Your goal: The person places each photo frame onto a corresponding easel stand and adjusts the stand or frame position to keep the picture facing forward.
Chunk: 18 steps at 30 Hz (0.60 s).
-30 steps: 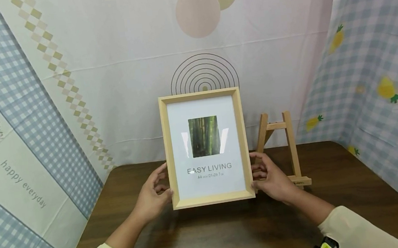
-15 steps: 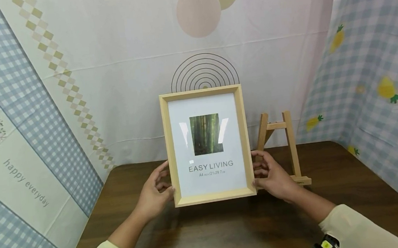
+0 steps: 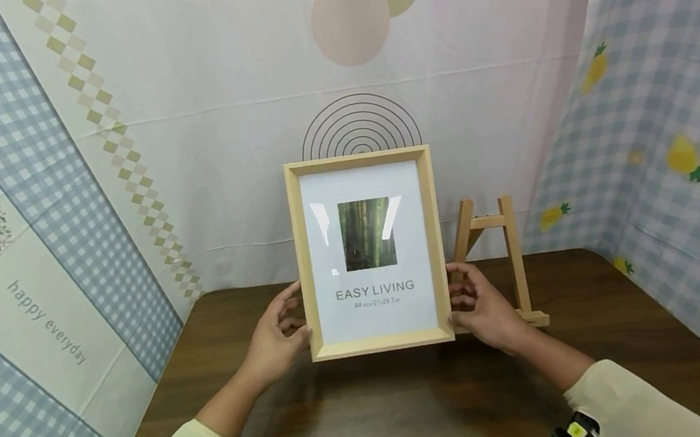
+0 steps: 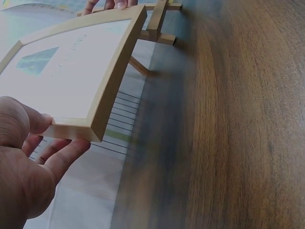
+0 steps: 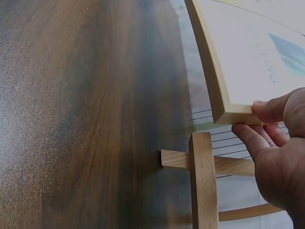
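A pale wooden picture frame (image 3: pixel 376 315) is held upright, its front with a bamboo picture and the words "EASY LIVING" facing the head camera. My left hand (image 3: pixel 275 339) grips its lower left edge, thumb at the front and fingers at the side and behind. On the opposite edge, my right hand (image 3: pixel 484 311) pinches the frame the same way. In the left wrist view the frame's bottom edge (image 4: pixel 102 107) is raised off the table. A small wooden easel (image 3: pixel 514 258) stands just behind my right hand, partly hidden by that hand and the frame.
The dark wood-grain table (image 3: pixel 383 414) reaches back to a white patterned cloth (image 3: pixel 221 153). Checked cloths hang at the left (image 3: pixel 47 136) and right (image 3: pixel 650 144). In the right wrist view the easel's ledge (image 5: pixel 202 181) is close below the hand.
Both hands have moved the picture frame slightly right and up in the head view. Their hold on it looks the same, and the easel has stayed in place.
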### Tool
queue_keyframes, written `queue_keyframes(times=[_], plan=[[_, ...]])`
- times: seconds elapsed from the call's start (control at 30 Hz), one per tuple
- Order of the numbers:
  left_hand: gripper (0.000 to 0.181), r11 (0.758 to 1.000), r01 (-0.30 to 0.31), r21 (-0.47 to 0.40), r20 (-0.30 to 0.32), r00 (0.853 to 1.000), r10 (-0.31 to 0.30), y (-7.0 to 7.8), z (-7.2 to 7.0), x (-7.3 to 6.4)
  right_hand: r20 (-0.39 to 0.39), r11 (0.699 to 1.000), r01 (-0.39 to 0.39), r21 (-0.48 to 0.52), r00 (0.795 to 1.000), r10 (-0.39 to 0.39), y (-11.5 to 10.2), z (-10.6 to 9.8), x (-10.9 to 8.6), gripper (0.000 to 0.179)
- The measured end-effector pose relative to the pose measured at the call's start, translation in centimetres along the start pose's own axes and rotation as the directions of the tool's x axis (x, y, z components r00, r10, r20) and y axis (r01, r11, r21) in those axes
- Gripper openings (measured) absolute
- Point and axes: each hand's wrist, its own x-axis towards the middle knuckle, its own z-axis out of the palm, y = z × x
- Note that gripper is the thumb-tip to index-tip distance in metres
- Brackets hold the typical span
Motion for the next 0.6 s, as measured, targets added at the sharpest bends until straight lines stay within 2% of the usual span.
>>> queue_keyframes(times=[0.27, 0.6], plan=[[0.08, 1.0, -0.002, 0.006, -0.003, 1.0, 0.002, -0.13, 0.18, 0.35, -0.01, 1.0, 0.014, -0.004, 1.0, -0.014, 0.01, -0.28, 0.06, 0.086], [0.079, 0.999, -0.035, 0.017, 0.019, 0.999, 0.035, -0.23, 0.41, 0.69, -0.01, 1.0, 0.018, 0.001, 1.0, -0.018, 0.15, -0.69, 0.11, 0.086]])
